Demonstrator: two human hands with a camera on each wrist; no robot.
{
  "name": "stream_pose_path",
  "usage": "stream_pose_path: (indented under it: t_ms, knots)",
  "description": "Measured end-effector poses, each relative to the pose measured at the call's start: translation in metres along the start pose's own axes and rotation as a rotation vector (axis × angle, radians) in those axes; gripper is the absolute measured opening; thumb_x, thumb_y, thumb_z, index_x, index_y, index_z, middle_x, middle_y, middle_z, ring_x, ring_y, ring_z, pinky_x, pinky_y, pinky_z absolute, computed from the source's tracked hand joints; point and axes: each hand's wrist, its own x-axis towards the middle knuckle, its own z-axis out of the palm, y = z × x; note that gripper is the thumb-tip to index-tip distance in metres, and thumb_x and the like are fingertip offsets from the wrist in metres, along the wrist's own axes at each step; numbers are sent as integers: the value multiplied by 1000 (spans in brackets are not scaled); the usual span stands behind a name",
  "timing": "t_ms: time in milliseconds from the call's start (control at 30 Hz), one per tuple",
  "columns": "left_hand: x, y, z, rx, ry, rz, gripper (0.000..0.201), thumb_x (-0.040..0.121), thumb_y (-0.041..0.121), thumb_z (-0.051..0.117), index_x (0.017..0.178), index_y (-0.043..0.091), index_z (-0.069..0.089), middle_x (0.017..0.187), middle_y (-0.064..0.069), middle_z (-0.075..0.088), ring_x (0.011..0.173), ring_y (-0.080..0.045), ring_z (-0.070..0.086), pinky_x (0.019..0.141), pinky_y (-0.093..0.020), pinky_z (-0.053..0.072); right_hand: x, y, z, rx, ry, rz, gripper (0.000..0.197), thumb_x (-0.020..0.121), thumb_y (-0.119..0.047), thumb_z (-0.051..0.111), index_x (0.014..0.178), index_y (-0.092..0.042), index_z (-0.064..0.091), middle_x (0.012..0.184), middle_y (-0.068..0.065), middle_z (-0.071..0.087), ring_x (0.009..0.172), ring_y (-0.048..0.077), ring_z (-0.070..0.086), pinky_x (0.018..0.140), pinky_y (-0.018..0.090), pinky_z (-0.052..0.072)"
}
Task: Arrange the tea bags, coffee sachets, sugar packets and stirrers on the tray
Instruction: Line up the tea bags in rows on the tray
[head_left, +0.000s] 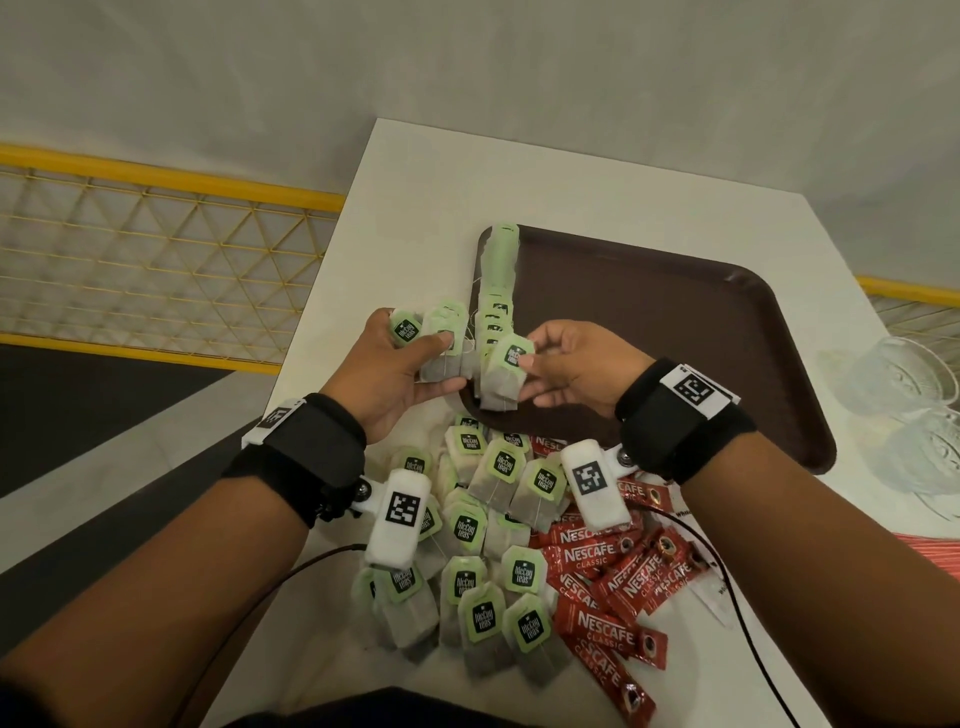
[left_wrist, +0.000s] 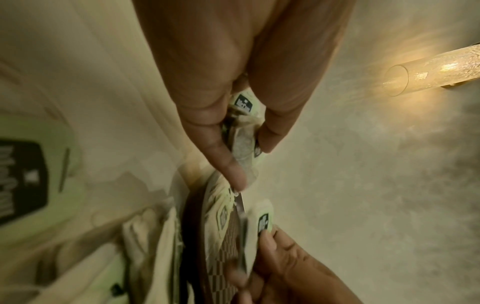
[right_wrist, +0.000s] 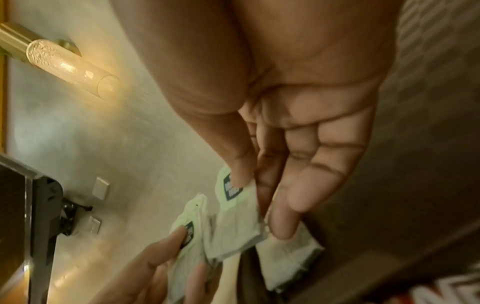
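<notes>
A dark brown tray (head_left: 675, 332) lies on the white table (head_left: 415, 171), with a row of green-tagged tea bags (head_left: 497, 280) along its left edge. My left hand (head_left: 415, 358) grips a small bunch of tea bags (head_left: 441, 343) just left of the tray. My right hand (head_left: 540, 364) pinches a tea bag (head_left: 506, 374) by its tag above the tray's near left corner. A heap of loose tea bags (head_left: 483, 545) and red coffee sachets (head_left: 613, 582) lies near me. In the wrist views each hand (left_wrist: 241, 144) (right_wrist: 259, 195) holds tea bags between thumb and fingers.
Glass dishes (head_left: 904, 395) stand at the table's right edge. A yellow mesh railing (head_left: 156, 260) runs beyond the table's left side. Black cables (head_left: 727, 597) trail from my wrists across the near table. A wall lamp (left_wrist: 436, 67) glows in the wrist views.
</notes>
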Motion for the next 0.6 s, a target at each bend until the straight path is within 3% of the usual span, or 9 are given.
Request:
stream_pose_path:
  t_ms: [133, 233, 300, 433, 600]
  knots:
    - [1, -1, -3, -17, 14, -12, 35, 93, 5, 65, 115, 16, 41, 133, -18, 59, 107, -32, 69, 83, -46, 59, -1, 8, 2, -174, -11, 36, 10, 91, -7, 62, 93, -14, 56, 76, 6, 71, 66, 15, 65, 58, 23, 52]
    - [-1, -2, -4, -11, 14, -13, 34, 93, 5, 64, 116, 15, 41, 133, -19, 59, 107, -34, 69, 84, -47, 59, -2, 11, 7, -253, 9, 3, 24, 82, 1, 71, 97, -11, 56, 89, 16, 71, 74, 21, 68, 66, 28, 57]
    - [-1, -2, -5, -4, 13, -13, 33, 93, 5, 64, 115, 15, 41, 133, -19, 59, 107, -34, 69, 84, -47, 59, -3, 10, 10, -314, 15, -29, 32, 76, 6, 75, 98, -9, 57, 93, 16, 72, 79, 25, 71, 71, 34, 60]
    - [-1, -2, -6, -2, 11, -22, 35, 93, 5, 64, 117, 15, 41, 132, -19, 59, 107, -34, 69, 85, -48, 59, 1, 10, 15, -437, 48, -56, 31, 73, 3, 78, 94, -10, 60, 89, 10, 74, 80, 26, 73, 74, 41, 61]
    - [-1, -3, -6, -13, 16, -28, 37, 92, 4, 65, 118, 15, 40, 132, -18, 60, 106, -33, 69, 85, -50, 58, 13, 8, 19, -511, 122, -73, 30, 73, -1, 79, 94, -9, 60, 88, 11, 73, 73, 25, 73, 73, 46, 60]
